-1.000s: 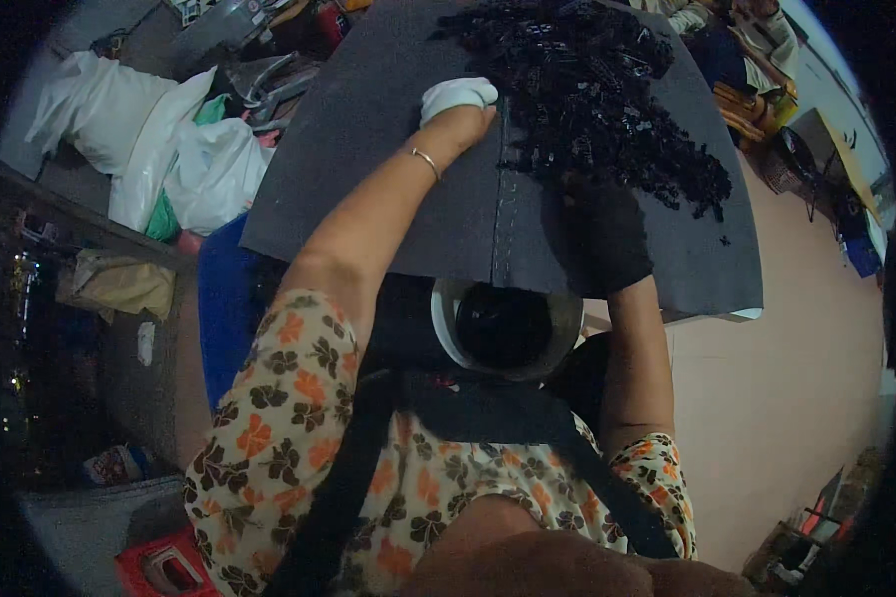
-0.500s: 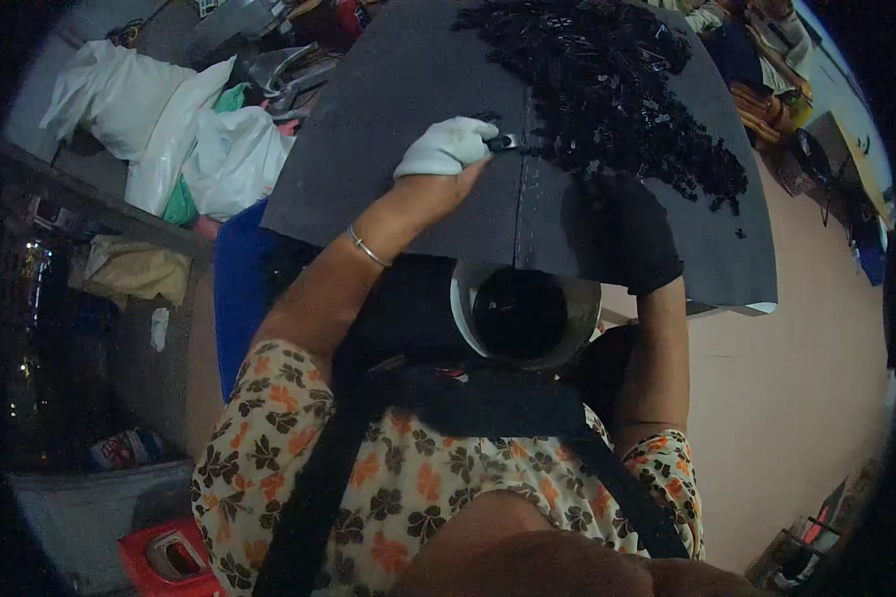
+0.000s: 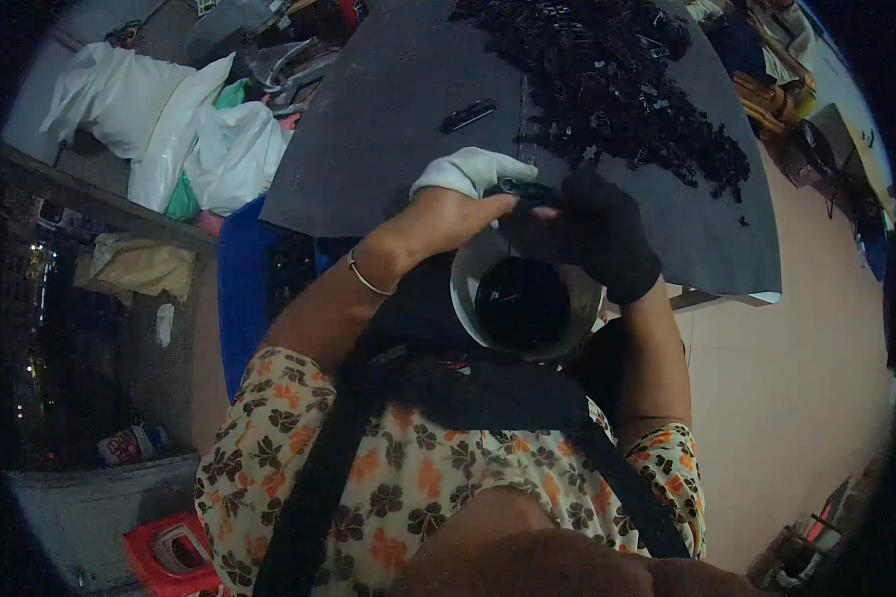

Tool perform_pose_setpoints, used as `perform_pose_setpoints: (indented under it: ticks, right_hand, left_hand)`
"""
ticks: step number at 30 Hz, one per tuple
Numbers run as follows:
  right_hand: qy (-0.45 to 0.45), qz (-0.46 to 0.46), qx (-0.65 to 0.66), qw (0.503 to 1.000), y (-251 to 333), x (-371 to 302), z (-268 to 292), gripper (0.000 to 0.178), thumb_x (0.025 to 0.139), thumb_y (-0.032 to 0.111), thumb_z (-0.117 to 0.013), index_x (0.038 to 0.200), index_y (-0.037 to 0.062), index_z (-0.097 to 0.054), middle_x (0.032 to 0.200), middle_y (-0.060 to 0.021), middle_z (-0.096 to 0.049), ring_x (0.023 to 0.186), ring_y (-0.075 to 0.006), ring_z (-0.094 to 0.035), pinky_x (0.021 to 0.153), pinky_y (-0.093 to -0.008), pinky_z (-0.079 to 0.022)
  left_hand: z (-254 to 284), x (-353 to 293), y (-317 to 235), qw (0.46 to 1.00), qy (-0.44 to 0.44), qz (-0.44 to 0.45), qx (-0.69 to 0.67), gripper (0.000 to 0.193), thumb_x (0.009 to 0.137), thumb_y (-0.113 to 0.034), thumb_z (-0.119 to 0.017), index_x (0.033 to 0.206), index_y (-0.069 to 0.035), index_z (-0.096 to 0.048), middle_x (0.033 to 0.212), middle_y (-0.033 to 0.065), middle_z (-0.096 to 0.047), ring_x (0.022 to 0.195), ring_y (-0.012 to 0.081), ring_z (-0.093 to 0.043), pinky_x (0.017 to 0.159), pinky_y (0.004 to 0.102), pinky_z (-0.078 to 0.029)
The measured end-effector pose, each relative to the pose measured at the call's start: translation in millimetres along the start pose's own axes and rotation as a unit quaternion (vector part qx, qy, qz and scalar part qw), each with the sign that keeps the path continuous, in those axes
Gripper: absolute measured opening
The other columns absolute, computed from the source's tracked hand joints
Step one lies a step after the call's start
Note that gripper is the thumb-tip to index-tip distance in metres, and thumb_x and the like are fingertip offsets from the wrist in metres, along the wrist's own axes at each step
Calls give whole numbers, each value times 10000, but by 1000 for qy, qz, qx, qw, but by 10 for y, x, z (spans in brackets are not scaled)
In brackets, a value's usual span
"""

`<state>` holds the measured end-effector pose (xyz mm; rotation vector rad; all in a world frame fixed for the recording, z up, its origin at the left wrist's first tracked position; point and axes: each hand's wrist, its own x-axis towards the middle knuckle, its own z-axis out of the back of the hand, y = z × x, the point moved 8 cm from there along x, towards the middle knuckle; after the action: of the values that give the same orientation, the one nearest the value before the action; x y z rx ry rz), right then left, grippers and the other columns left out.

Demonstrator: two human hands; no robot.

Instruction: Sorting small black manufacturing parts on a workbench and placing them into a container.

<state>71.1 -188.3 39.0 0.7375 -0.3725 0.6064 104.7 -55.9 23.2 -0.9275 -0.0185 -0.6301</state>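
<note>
My left hand, in a white glove, pinches a small black part above the near edge of the grey tabletop. My right hand, in a black glove, meets it from the right, with its fingertips at the same part. How the dark fingers are closed is hard to make out. A short dark object, too dim to name, lies on the tabletop beyond my left hand. Further right spreads a large heap of small black parts. Below my hands stands a round white bucket with a dark inside.
White plastic bags lie to the left of the table. A blue panel stands beside my left arm. At the lower left are a red container and a grey bin. Pale floor shows on the right.
My left hand has drawn nearer to me and slightly right, uncovering the dark object on the table. My right hand has come in to meet it over the bucket's far rim.
</note>
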Motion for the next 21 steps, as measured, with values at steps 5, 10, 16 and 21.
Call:
perform_pose_setpoints:
  ticks: [5,10,16,21]
  right_hand:
    - [-82,64,24,994,152,-37,58,180,691,130,-713,800,60,-589,767,-84,-581,677,-247,-586,600,-318,-468]
    - [-111,136,-52,983,216,-110,70,147,685,83,-662,820,79,-604,869,-96,-614,750,-267,-606,628,-341,-492]
    - [-81,141,-92,982,306,-111,16,185,679,64,-651,856,78,-600,926,-100,-613,789,-280,-606,647,-351,-493]
    - [-25,93,-132,987,277,-73,-55,234,661,68,-672,882,83,-595,916,-91,-604,810,-278,-596,690,-356,-483]
  left_hand:
    - [-57,-76,-25,979,35,111,-167,262,781,1,-603,1041,-31,-589,977,77,-582,690,94,-580,564,230,-494]
    - [7,-89,-179,970,25,106,-216,309,778,-13,-616,1082,-17,-558,942,75,-594,688,100,-588,578,220,-500]
    - [27,-155,-142,970,46,108,-213,336,792,-57,-629,1110,-2,-535,926,75,-605,703,105,-591,572,228,-505]
    - [-2,-169,-101,967,38,118,-224,342,808,-88,-629,1122,0,-527,921,77,-605,710,106,-591,585,226,-503]
